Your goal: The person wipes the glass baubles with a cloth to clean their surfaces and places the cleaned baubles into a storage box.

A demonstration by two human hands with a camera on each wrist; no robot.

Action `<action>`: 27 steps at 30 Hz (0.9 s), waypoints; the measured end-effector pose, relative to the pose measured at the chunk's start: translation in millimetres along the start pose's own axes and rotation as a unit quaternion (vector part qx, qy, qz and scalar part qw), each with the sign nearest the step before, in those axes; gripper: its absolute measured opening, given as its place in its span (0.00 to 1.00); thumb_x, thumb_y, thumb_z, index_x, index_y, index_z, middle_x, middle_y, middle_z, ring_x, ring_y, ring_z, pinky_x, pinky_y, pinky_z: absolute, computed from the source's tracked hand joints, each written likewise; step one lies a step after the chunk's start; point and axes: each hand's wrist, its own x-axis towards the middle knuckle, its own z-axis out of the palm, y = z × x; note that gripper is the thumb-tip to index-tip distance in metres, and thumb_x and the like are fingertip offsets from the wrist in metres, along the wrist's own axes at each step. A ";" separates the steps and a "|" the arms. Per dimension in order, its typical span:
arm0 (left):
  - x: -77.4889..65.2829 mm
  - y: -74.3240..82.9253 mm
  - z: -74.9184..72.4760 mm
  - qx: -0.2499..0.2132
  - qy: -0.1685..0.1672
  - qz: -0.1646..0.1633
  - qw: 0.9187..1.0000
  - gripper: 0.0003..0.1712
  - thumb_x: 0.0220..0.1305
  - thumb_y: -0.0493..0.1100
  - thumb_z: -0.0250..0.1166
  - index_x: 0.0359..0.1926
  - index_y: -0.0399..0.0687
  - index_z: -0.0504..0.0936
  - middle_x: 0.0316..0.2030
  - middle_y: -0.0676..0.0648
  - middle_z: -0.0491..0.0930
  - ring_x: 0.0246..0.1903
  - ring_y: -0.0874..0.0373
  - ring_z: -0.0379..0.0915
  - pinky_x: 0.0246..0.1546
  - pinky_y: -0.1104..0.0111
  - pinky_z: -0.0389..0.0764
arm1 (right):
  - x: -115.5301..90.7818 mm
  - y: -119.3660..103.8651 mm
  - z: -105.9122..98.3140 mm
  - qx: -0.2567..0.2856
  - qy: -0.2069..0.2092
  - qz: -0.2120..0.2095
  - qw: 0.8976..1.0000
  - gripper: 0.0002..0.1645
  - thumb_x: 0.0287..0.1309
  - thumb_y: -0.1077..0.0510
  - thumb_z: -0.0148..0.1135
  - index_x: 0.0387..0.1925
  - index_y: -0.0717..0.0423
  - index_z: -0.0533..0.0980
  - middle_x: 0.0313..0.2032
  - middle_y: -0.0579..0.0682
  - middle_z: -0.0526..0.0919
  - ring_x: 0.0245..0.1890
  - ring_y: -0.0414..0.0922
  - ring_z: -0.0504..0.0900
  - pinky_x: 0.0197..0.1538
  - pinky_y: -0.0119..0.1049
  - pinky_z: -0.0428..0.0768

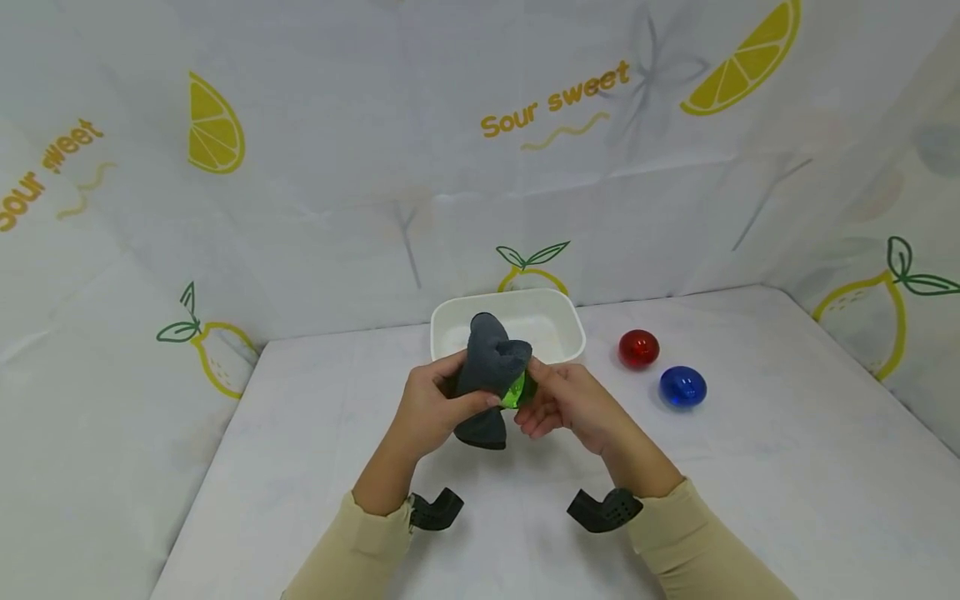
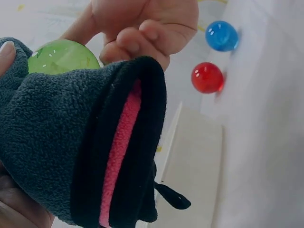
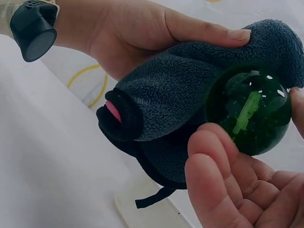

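A dark grey terry cloth (image 1: pixel 487 358) with black edging and a hanging loop is bunched up over the table's middle. My left hand (image 1: pixel 431 404) grips it, thumb on the near face. Pink lining (image 2: pixel 121 147) shows between the black edges in the left wrist view. Against the cloth sits a glossy, see-through green ball (image 3: pixel 270 123). My right hand (image 1: pixel 566 400) holds that ball between thumb and curled fingers. From the head, cloth and fingers hide much of the ball.
Behind the hands stands a white plastic tub (image 1: pixel 576 329), partly covered by the cloth in the head view. A red ball (image 1: pixel 639 348) and a blue ball (image 1: pixel 682 387) lie on the white tabletop (image 1: pixel 315 433) to the right. A lemon-printed sheet (image 1: pixel 337 167) hangs at the back.
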 end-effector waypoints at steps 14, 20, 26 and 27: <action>-0.2 2.6 -1.1 -0.004 0.015 0.001 1.000 0.34 0.53 0.44 0.77 0.62 0.45 0.77 0.49 0.41 0.83 0.44 0.56 0.83 0.46 0.66 0.84 | -1.4 4.2 -2.8 -0.005 -0.032 -0.051 0.998 0.25 0.67 0.47 0.59 0.39 0.70 0.77 0.25 0.48 0.85 0.23 0.41 0.84 0.31 0.38 0.86; 0.2 1.9 -2.2 -0.005 0.021 -0.006 1.000 0.35 0.54 0.43 0.76 0.63 0.46 0.77 0.50 0.41 0.83 0.45 0.55 0.83 0.47 0.65 0.83 | -1.0 0.7 -0.3 -0.077 0.048 -0.048 0.995 0.27 0.54 0.56 0.73 0.50 0.70 0.77 0.23 0.50 0.82 0.23 0.44 0.81 0.33 0.37 0.84; 0.1 2.4 -3.4 0.005 0.027 -0.018 0.999 0.33 0.55 0.42 0.76 0.62 0.47 0.77 0.51 0.43 0.83 0.47 0.55 0.82 0.48 0.65 0.83 | -3.1 0.1 4.3 -0.173 0.094 -0.080 0.977 0.39 0.46 0.53 0.79 0.60 0.60 0.76 0.22 0.51 0.77 0.24 0.45 0.76 0.28 0.34 0.78; 0.2 3.0 -3.6 0.006 0.027 -0.017 0.999 0.33 0.55 0.42 0.75 0.62 0.47 0.77 0.51 0.43 0.83 0.47 0.54 0.82 0.49 0.65 0.83 | -3.8 0.0 5.2 -0.188 0.101 -0.089 0.973 0.40 0.45 0.52 0.79 0.61 0.58 0.76 0.22 0.50 0.77 0.24 0.45 0.75 0.27 0.33 0.76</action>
